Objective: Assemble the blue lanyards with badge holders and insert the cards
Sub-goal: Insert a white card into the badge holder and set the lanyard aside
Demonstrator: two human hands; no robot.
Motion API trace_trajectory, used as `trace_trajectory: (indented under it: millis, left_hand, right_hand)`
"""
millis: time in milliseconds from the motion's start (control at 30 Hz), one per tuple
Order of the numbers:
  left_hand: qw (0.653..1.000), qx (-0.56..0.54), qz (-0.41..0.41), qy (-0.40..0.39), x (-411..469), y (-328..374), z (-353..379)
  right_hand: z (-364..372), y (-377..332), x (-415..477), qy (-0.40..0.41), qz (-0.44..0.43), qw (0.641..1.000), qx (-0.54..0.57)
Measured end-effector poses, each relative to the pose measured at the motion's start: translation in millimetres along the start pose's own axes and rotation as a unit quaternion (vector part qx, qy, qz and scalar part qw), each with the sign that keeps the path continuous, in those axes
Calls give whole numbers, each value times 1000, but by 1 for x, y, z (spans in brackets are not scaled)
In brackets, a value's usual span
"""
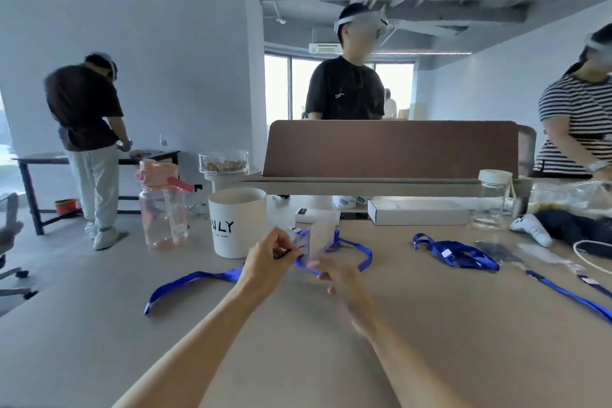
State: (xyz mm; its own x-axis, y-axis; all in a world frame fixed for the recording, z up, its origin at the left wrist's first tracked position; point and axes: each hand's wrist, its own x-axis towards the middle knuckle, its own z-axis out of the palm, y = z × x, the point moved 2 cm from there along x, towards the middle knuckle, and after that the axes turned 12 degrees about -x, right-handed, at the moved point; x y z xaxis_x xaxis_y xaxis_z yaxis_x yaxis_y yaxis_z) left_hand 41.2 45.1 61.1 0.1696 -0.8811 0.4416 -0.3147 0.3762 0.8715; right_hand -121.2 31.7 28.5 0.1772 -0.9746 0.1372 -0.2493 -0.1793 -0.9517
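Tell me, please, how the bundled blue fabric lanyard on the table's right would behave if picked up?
The bundled blue fabric lanyard probably goes floppy: its flat ribbon lies in loose folds on the beige table. It looks thin, so likely light. One end strays left, so loops may trail.

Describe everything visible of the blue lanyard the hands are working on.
The blue lanyard is a flat, fabric-looking strap. One stretch trails left across the table to its far end; another loops behind the hands. The left hand pinches its dark clip end beside the clear badge holder held by the right hand. Details are blurred.
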Motion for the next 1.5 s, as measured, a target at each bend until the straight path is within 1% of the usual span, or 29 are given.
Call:
trace_trajectory:
  millis: [67, 167, 267, 400, 467, 567, 700, 800, 867, 967, 1033, 1100, 1133, 1200, 1267, 1333, 1367, 1400, 1433, 1467, 1500]
  left_hand:
    - [999, 30, 26, -4, 1, 21, 0]
    - [998, 52, 43, -14, 2, 48, 8]
    - [996, 60, 59, -40, 2, 67, 23]
    - [992, 56, 77, -82, -2, 87, 62]
    - [990, 31, 65, -119, -3, 90, 89]
    - [983, 17, 30, -178, -1, 82, 139]
    - [975, 11, -3, -223, -10, 79, 213]
    - [955, 36, -19, -293, -24, 68, 273]
    - [939, 69, -24, -337, -33, 56, 308]
    - [918, 116, -23, -379, -43, 40, 352]
    - [912, 153, 0, -381, -41, 39, 372]
    - [906, 155, 13, -393, -35, 40, 388]
    - [899, 168, 23, -404, -30, 39, 394]
    - [881, 209, 44, -422, -14, 33, 402]
    - [874, 234, 51, -423, 3, 24, 403]
    - [885, 249, 72, -388, 19, 16, 402]
    - [897, 251, 105, -349, 27, 12, 400]
    - [901, 260, 164, -307, 33, 11, 399]
    - [890, 280, 223, -283, 38, 11, 399]
    - [874, 296, 264, -281, 43, 10, 401]
    - [862, 303, 274, -299, 51, 9, 402]
  right_hand:
    - [-5, -4, -1, 31, 36, 993, 108]
    - [-10, -11, -8, 17, 30, 970, 239]
    - [-23, -13, -17, 15, 30, 945, 325]
    - [-64, -7, -24, 74, 26, 934, 348]
    - [-94, -3, -28, 125, 26, 933, 335]
    - [-147, 9, -42, 206, 48, 920, 329]
    - [-214, 27, -85, 294, 61, 933, 200]
    - [-256, 50, -113, 348, 107, 925, 109]
    - [-280, 69, -122, 369, 136, 916, 76]
    - [-313, 102, -125, 362, 180, 914, 28]
    - [-322, 103, -127, 356, 188, 915, -25]
    - [-323, 95, -127, 339, 194, 914, -106]
    - [-323, 93, -125, 329, 196, 913, -144]
    - [-322, 93, -120, 307, 188, 917, -173]
    - [-321, 95, -113, 298, 178, 919, -185]
    - [-321, 97, -104, 296, 166, 915, -217]
    - [-321, 99, -98, 297, 161, 910, -240]
    - [-321, 101, -94, 296, 156, 903, -269]
    - [-321, 102, -89, 291, 149, 895, -303]
    - [-321, 103, -83, 283, 141, 886, -339]
    - [-321, 104, -78, 272, 133, 877, -374]
